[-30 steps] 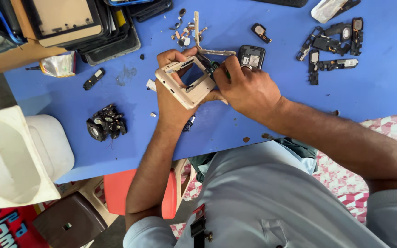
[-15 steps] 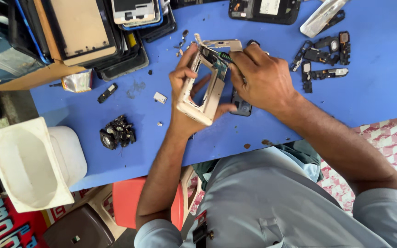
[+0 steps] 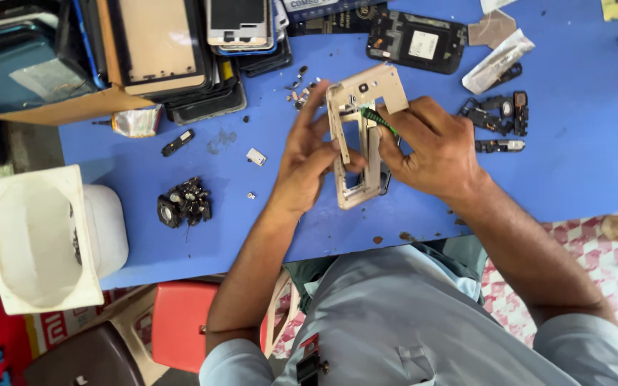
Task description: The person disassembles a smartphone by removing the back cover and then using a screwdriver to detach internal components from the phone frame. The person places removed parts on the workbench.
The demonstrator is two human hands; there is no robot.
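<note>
blue table (image 3: 581,179) | left hand (image 3: 307,159) grips phone frame (image 3: 357,136) | right hand (image 3: 432,146) pinches green tool (image 3: 378,120)

You hold a gold-coloured phone frame (image 3: 357,136), a bare rectangular mid-frame with its middle cut out so the blue surface shows through. It stands tilted above the table, long axis roughly upright in the head view, the wider plate end with small holes at the top, the narrow end at the bottom. A thin green tool (image 3: 379,120) lies slantwise across the frame's upper right rail, its tip meeting the frame near the plate.
</note>
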